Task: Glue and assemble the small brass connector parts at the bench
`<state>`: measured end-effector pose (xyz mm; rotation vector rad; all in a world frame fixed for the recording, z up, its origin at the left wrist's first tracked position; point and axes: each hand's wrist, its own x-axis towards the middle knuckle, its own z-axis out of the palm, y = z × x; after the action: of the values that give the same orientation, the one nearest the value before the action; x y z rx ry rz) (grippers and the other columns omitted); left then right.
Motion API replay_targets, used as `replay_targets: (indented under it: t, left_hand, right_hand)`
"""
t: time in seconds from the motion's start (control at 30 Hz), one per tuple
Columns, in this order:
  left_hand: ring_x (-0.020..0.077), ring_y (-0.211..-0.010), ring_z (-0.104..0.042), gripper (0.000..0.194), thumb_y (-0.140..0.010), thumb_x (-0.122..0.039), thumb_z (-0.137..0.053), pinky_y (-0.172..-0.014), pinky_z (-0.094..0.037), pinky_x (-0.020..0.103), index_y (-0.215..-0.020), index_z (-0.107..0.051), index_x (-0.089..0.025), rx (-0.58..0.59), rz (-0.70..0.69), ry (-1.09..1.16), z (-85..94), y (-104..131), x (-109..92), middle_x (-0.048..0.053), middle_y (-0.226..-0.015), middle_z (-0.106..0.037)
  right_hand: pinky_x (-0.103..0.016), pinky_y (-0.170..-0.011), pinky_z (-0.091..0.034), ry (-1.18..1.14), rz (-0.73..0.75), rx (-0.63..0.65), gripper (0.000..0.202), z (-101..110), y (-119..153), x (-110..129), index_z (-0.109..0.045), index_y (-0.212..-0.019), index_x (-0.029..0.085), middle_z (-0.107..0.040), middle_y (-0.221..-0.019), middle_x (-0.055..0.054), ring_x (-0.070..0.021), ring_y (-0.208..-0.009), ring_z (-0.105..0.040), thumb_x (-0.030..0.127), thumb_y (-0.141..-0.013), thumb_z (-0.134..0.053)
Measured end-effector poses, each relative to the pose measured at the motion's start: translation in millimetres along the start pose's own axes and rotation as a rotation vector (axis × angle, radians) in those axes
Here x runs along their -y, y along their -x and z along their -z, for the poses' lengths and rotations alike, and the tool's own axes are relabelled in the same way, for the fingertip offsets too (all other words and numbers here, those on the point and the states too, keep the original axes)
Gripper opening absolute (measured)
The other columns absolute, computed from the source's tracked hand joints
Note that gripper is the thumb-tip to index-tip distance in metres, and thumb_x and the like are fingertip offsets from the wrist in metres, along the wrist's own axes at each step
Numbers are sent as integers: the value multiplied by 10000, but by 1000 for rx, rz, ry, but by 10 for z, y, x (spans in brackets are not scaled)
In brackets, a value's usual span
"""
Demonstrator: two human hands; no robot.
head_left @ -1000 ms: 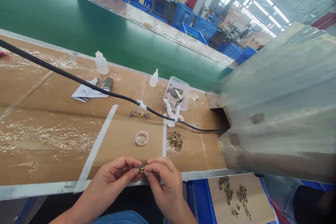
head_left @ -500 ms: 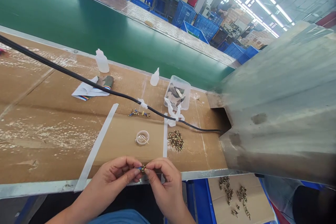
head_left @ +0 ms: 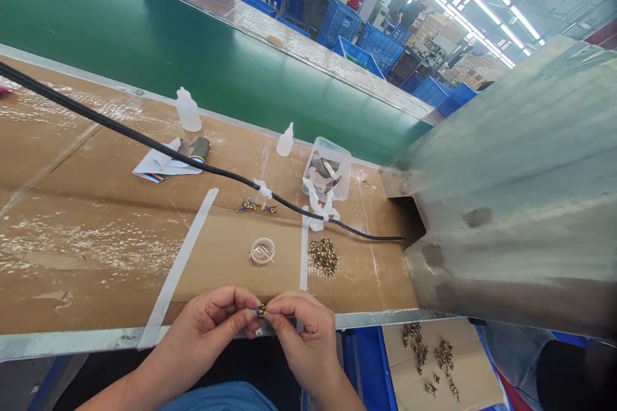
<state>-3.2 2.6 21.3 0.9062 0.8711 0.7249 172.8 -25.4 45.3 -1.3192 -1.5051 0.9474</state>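
Observation:
Between my fingertips, at the front edge of the cardboard-covered bench, is a small brass-coloured part with a bit of blue (head_left: pixel 260 310). My left hand (head_left: pixel 216 327) pinches its blue end between thumb and forefinger. From the other side, my right hand (head_left: pixel 303 334) pinches the brass end. The fingers hide most of the part, so its exact kind is unclear. Just beyond my hands stands a small round clear dish (head_left: pixel 262 251) with a thin stick in it. A heap of small brass-coloured parts (head_left: pixel 323 257) lies right of the dish, and several blue-and-brass pieces (head_left: pixel 256 205) lie behind it.
A black cable (head_left: pixel 231 174) crosses the bench, tied with white strips. Behind it stand two white bottles (head_left: pixel 187 112) and a clear plastic box (head_left: pixel 326 169). A metal housing (head_left: pixel 511 192) blocks the right side. More parts lie on cardboard (head_left: pixel 467 366) below right. A green conveyor (head_left: pixel 193 45) runs beyond.
My hands keep their pinch on the small part with barely any movement. The view has shifted very slightly. In the background, the person in red has changed posture a little.

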Motion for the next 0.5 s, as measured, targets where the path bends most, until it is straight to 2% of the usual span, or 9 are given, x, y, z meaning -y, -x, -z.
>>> replay_targets:
  t: [0.2, 0.33, 0.5]
  left_hand:
    - [186, -742, -652, 198, -814, -391, -698, -770, -574, 362, -868, -690, -201, -32, 46, 53, 0, -2, 33, 0, -733, -697]
    - [180, -740, -656, 212, -797, -397, -716, -770, -574, 341, -893, -693, -210, -67, 35, 53, -19, 12, 12, -7, -724, -700]
    - [179, -742, -650, 187, -832, -389, -676, -755, -565, 319, -882, -684, -208, -39, 25, 14, -22, 19, -35, -4, -729, -693]
  right_hand:
    - [-228, -667, -503, -24, -70, -33, 98, -25, -9, -18, -741, -811, 219, -723, -770, -18, -152, -720, -663, 154, -827, -670]
    - [-227, -629, -485, -20, -117, -73, 56, -40, 1, -22, -719, -788, 206, -703, -743, -15, -150, -695, -643, 184, -821, -678]
    - [-241, -653, -491, -15, -98, -70, 48, -50, 20, -25, -697, -833, 202, -690, -785, -25, -156, -732, -641, 195, -844, -651]
